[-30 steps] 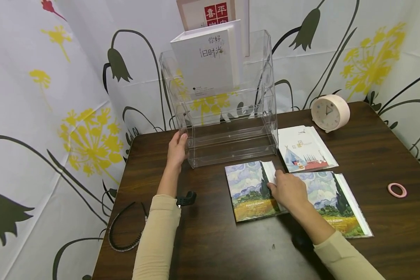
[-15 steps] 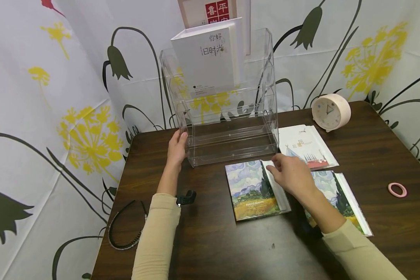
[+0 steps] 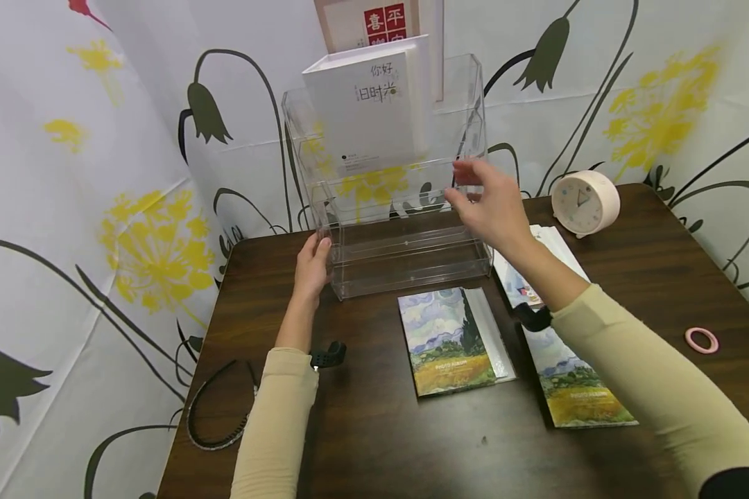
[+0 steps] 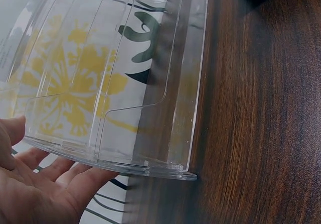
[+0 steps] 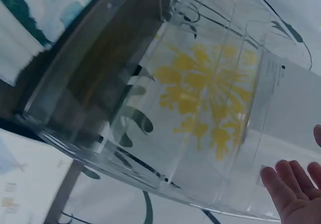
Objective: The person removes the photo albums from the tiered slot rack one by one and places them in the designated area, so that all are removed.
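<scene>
One worktop [image 3: 362, 430], clear rack [image 3: 406, 201] at the back. White book [image 3: 368, 118] propped in it, lettered 你好 旧时光, probably to show off the cover. Two albums [image 3: 449, 339] flat in front, marked PHOTO ALBUM. Left hand [image 3: 312, 267] gripping the rack's side, prob to steady it; right hand [image 3: 489, 204] empty, fingers loose, near the other side.

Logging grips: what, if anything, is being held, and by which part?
Left hand grips the clear rack by its left side, low down; right hand holds nothing.
</scene>
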`<state>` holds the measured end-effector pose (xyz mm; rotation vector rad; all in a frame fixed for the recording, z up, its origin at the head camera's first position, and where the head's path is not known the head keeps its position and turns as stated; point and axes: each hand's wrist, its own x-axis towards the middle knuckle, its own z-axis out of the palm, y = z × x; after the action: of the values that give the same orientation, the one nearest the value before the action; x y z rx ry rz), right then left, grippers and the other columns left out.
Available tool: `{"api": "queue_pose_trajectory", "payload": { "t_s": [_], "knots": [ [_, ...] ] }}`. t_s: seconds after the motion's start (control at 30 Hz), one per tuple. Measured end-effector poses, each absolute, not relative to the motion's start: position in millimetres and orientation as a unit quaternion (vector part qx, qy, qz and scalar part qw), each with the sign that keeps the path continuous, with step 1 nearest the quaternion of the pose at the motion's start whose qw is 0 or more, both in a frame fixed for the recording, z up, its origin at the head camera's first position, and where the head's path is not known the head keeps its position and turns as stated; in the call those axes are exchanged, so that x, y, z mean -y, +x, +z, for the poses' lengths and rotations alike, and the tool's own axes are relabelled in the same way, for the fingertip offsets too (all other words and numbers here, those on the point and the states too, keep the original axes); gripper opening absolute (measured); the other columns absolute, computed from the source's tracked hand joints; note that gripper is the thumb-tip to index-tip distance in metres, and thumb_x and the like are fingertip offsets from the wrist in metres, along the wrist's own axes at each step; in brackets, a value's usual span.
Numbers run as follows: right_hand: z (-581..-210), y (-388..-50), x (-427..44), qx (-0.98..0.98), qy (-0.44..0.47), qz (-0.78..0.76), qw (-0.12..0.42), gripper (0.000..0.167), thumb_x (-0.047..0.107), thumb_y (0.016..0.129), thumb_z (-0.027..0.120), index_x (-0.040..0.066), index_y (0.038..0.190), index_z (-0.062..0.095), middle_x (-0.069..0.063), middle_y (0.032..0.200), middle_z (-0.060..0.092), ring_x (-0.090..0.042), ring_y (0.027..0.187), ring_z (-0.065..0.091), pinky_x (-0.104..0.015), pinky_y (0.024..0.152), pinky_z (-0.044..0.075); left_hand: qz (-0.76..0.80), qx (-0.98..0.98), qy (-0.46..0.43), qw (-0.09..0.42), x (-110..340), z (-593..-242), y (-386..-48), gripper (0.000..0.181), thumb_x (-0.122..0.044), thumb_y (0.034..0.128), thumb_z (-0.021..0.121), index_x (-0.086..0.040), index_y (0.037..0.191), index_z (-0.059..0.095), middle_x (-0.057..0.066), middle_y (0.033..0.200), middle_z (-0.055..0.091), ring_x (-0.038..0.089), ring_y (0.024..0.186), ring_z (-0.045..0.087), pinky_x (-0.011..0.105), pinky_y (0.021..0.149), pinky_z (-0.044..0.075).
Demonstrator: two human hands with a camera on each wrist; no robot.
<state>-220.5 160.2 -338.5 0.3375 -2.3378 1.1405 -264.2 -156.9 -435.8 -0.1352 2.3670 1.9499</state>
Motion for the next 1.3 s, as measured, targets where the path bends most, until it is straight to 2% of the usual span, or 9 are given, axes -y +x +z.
{"api": "queue_pose_trajectory", "payload": {
  "t_s": [0.2,0.37,0.6,0.73,0.93,1.17,1.3],
  "knots": [
    [-322.4,-261.2,-141.1,0.834,0.098,0.487,0.241,0.056,0.018,0.089,0.074,0.003,0.138,0.051,-0.009,0.133,0.059,-0.018,0.12,0.057,-0.032,0.095,0.05,0.631,-0.773,-0.043,0.037,161.9,-435.9,-262.9,0.052,-0.035,0.1054,0.044,-0.014,0.152,0.034,0.011,0.154,0.036,0.03,0.139,0.035,0.058,0.1,0.042],
    [-310.7,-285.2,-133.1,0.848,0.057,0.474,0.228,0.069,0.024,0.089,0.075,0.007,0.147,0.041,-0.007,0.141,0.05,-0.016,0.127,0.05,-0.023,0.099,0.044,0.635,-0.77,-0.044,0.034,160.3,-434.3,-262.0,0.052,-0.033,0.1053,0.045,-0.014,0.152,0.035,0.011,0.153,0.038,0.031,0.138,0.036,0.06,0.099,0.042],
    [-298.8,-297.6,-125.8,0.884,0.031,0.423,0.196,0.088,0.033,0.087,0.076,0.012,0.155,0.025,-0.004,0.15,0.039,-0.017,0.133,0.041,-0.024,0.107,0.032,0.64,-0.767,-0.045,0.03,159.3,-436.1,-261.6,0.049,-0.032,0.1054,0.045,-0.013,0.15,0.038,0.012,0.149,0.042,0.031,0.133,0.041,0.059,0.098,0.043],
    [-294.6,-303.3,-121.4,0.896,0.012,0.408,0.173,0.095,0.037,0.086,0.076,0.014,0.157,0.017,-0.002,0.152,0.036,-0.015,0.134,0.039,-0.024,0.109,0.03,0.643,-0.764,-0.043,0.025,159.9,-437.0,-262.1,0.049,-0.032,0.1052,0.046,-0.013,0.15,0.038,0.013,0.147,0.043,0.032,0.131,0.044,0.058,0.097,0.044],
    [-288.6,-312.8,-114.0,0.903,-0.009,0.397,0.166,0.094,0.035,0.086,0.077,0.018,0.157,0.018,-0.003,0.148,0.039,-0.013,0.129,0.042,-0.023,0.105,0.035,0.65,-0.758,-0.044,0.028,159.8,-431.4,-259.9,0.05,-0.03,0.1054,0.045,-0.011,0.151,0.037,0.014,0.149,0.042,0.033,0.132,0.042,0.06,0.099,0.042],
    [-277.2,-320.1,-110.4,0.9,-0.032,0.405,0.155,0.096,0.037,0.084,0.078,0.019,0.157,0.018,-0.003,0.148,0.036,-0.012,0.131,0.039,-0.02,0.105,0.032,0.644,-0.764,-0.042,0.024,160.2,-435.7,-262.0,0.05,-0.032,0.1051,0.046,-0.012,0.15,0.038,0.013,0.149,0.041,0.032,0.133,0.041,0.06,0.099,0.042],
    [-270.0,-323.5,-108.9,0.898,-0.045,0.413,0.141,0.092,0.038,0.083,0.078,0.018,0.154,0.023,-0.004,0.143,0.039,-0.012,0.125,0.042,-0.019,0.099,0.036,0.651,-0.758,-0.039,0.027,160.1,-434.7,-260.5,0.051,-0.033,0.105,0.046,-0.011,0.15,0.038,0.013,0.15,0.04,0.032,0.135,0.039,0.062,0.1,0.04]
  ]
}}
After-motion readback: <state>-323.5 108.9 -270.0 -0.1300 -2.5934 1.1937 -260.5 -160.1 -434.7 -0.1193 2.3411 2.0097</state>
